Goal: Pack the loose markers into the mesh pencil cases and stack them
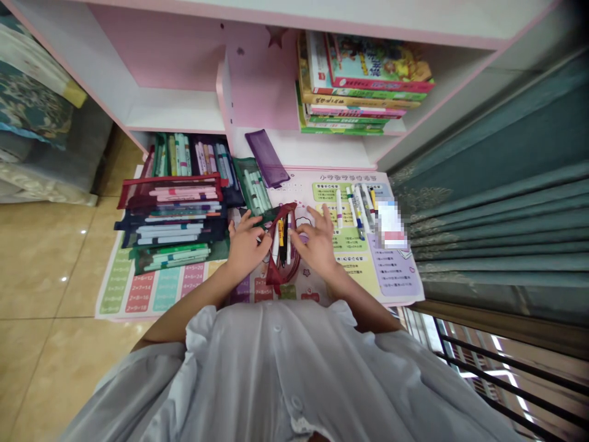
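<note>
Head view: the left hand and right hand, fingers apart, touched a red mesh pouch, and its pens could fall if it tipped.

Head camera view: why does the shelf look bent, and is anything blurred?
In the head view, the wide lens bows the pink shelf outward, a pixelated patch hides something on the mat, and small glare spots shine on the floor tiles.
</note>
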